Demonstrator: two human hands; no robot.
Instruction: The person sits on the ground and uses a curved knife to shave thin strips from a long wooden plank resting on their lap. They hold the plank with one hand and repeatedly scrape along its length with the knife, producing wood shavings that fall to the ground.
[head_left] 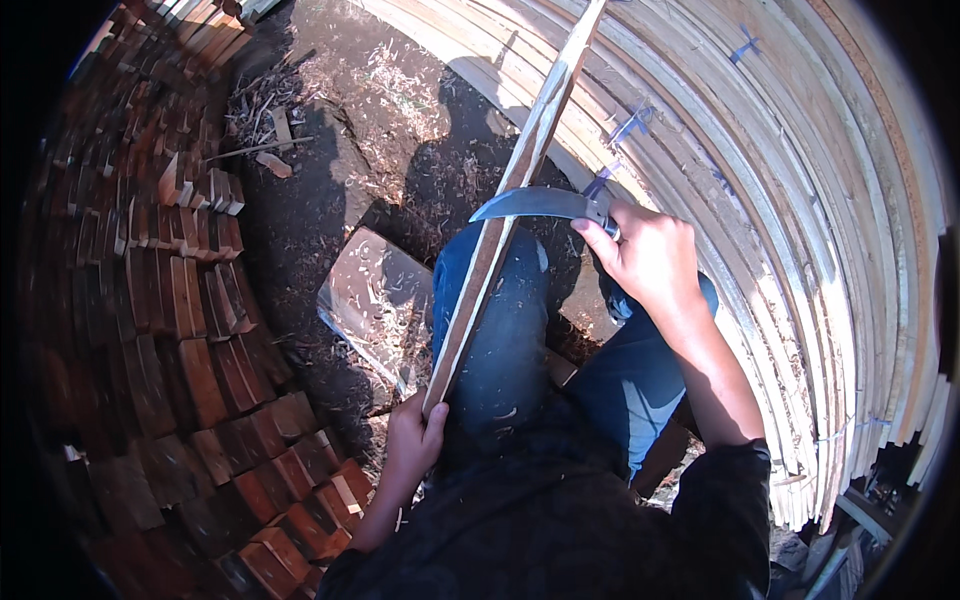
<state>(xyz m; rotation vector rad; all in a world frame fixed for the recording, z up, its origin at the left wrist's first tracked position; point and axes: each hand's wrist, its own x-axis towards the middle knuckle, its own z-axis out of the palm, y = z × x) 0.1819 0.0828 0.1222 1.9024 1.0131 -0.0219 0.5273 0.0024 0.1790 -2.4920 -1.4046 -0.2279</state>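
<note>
My left hand [411,441] is wrapped round the near end of a long wooden strip [472,290]. The strip is brown with pale, shaved-looking edges. It slants away to the upper right, passing over my left thigh in blue jeans [515,340]. A curved knife [535,203] is in my right hand [652,255], whose fingers close round the handle and hide most of it. The broad grey blade lies across the strip just beyond my left knee, its tip pointing left. Whether the edge bites into the wood cannot be made out.
Stacked reddish-brown wood pieces [195,370] rise along the left. Long pale wooden strips [790,250], some tied with blue bands, fill the right side. A flat board [370,290] lies by my left leg, and shavings litter the dark ground [400,90].
</note>
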